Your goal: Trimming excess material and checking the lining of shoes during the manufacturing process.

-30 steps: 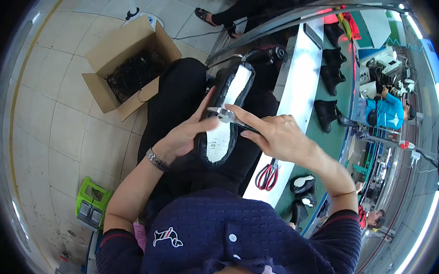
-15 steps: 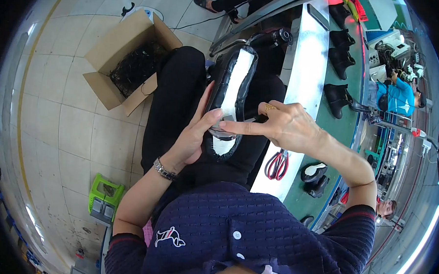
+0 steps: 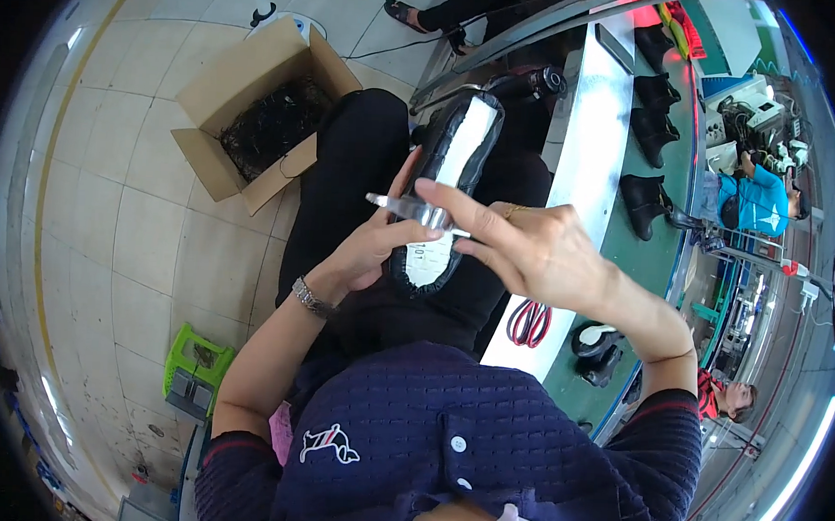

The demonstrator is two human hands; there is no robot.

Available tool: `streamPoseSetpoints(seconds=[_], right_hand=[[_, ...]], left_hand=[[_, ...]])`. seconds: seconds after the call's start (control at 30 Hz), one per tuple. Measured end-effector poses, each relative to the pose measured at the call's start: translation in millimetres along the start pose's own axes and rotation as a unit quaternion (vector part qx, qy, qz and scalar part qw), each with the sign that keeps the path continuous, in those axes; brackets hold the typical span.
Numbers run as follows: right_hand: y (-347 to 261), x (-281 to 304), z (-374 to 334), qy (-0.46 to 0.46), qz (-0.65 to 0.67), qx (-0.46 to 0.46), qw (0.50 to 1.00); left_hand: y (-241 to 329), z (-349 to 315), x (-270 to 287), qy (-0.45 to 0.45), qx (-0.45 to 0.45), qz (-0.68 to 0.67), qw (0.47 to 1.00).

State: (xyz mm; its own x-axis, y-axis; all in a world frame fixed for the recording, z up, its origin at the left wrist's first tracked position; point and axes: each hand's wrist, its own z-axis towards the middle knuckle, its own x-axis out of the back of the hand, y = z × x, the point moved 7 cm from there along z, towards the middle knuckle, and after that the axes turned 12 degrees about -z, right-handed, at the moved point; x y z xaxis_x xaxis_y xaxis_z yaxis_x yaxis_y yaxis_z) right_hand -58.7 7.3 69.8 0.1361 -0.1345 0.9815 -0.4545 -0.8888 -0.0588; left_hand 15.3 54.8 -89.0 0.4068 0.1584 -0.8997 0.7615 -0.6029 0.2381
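A black shoe upper on its last (image 3: 427, 261) lies sole side up above my lap, its white bottom showing and the black edges gathered round it. My left hand (image 3: 369, 249) is closed around its left side near the lower end, with the thumb across the white bottom. Over the middle of the shoe is a shiny, partly see-through strip (image 3: 406, 207), its pale end sticking out to the left. My right hand (image 3: 535, 242) grips this strip between the forefinger and thumb side; motion blurs the fingertips. What the strip is made of cannot be told.
Red-and-black handled scissors (image 3: 529, 323) and a phone (image 3: 615, 47) lie on the white ledge at my right. Beyond it, a green conveyor (image 3: 613, 260) carries several black boots (image 3: 643, 205). An open cardboard box (image 3: 193, 162) with dark scraps stands on the floor at left, near a green stool (image 3: 198, 367).
My right hand has risen slightly and turned, its forefinger now over the strip. The strip, which lay flat across the shoe, now stands up with one end to the left.
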Motion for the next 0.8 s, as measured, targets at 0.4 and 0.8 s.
streamPoseSetpoints(seconds=[0.4,0.8], right_hand=[[12.4,-27.3,-6.9,-0.066,-0.035,-0.058,0.996],[-12.8,-21.2,-17.5,-0.035,-0.039,0.026,0.998]], left_hand=[[-2.7,-12.3,-8.9,-0.010,-0.118,-0.026,0.993],[0.4,-22.3,-10.7,0.024,-0.055,0.144,0.988]])
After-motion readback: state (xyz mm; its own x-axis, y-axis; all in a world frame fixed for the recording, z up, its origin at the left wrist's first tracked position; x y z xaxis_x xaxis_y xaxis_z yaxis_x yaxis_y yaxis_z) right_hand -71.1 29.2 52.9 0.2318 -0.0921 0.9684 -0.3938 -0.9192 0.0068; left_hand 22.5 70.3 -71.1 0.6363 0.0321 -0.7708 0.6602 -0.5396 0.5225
